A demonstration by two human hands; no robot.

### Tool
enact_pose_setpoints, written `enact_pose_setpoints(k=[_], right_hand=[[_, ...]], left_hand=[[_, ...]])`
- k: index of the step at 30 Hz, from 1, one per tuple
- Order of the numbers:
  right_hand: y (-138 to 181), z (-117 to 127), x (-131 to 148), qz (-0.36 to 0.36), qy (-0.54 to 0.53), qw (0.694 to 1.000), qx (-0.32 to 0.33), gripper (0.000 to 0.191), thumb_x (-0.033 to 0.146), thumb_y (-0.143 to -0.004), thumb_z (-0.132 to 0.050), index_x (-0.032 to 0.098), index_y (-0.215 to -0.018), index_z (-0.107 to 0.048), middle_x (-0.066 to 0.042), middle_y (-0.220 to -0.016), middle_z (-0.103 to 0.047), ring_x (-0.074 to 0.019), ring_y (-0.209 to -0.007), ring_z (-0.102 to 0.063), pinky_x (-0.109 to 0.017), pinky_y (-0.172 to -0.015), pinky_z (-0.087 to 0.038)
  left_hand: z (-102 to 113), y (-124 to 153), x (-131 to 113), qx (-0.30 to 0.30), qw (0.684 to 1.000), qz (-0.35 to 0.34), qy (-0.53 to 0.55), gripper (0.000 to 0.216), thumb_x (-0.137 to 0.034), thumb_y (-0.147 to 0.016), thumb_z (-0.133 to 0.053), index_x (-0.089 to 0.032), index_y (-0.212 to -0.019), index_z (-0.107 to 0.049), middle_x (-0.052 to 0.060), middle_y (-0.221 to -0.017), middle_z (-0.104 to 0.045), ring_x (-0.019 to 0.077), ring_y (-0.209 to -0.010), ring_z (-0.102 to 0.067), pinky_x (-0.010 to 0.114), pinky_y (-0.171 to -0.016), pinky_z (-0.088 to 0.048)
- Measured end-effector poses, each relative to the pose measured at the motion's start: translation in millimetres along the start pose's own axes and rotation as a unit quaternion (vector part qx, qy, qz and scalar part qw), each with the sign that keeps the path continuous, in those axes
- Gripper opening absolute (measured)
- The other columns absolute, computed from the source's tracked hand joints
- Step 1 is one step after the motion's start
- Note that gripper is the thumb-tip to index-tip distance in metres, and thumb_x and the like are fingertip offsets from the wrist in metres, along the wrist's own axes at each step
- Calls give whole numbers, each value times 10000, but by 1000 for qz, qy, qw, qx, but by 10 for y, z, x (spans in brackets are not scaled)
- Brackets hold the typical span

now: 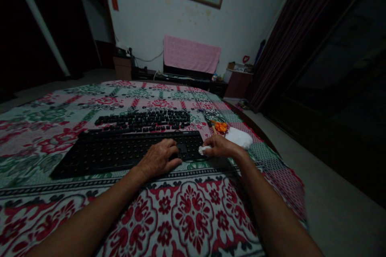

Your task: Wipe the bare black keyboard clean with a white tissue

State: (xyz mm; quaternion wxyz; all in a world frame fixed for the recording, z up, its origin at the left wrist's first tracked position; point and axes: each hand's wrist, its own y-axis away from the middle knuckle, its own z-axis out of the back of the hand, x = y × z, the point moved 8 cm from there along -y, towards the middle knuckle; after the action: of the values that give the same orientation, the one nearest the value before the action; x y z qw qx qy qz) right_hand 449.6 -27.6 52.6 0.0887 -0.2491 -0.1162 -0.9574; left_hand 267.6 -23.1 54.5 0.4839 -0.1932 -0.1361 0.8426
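on the patterned cloth [193, 209], a capless keyboard [120, 152] lies under my left hand [161, 156], thumb and fingers parted; my right hand [217, 145] pinches a white wad [203, 150] at the keyboard's right end, apparently wiping; the next stroke calls for steady bracing.

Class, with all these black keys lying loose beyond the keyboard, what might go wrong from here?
The loose keys lie on the patterned cloth; a tug on it might scatter them.

The white wad in the right hand may snag or leave fibres on the bare key mounts of the keyboard.
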Motion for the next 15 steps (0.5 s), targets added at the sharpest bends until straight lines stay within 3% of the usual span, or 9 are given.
enact_pose_setpoints(k=[10, 15], right_hand=[[-18, 64, 80, 1, 77, 996, -41, 177, 214, -651, -582, 141, -770, -691, 4, -609, -603, -94, -552, -478, -187, -494, -301], [-68, 45, 352, 75, 49, 989, -115, 263, 312, -756, -551, 158, -927, -678, -22, -755, -657, -117, -644, -548, -201, -568, -355]], left_hand=[[8, -7, -13, 4, 1000, -2, -2, 219, -396, -815, -508, -195, -853, -586, 52, -957, -537, 182, -910, -501, 290, -753, -445], [17, -6, -17, 6, 1000, -4, -2, 229, -401, -817, -504, -190, -852, -587, 55, -954, -532, 181, -900, -502, 294, -757, -444]])
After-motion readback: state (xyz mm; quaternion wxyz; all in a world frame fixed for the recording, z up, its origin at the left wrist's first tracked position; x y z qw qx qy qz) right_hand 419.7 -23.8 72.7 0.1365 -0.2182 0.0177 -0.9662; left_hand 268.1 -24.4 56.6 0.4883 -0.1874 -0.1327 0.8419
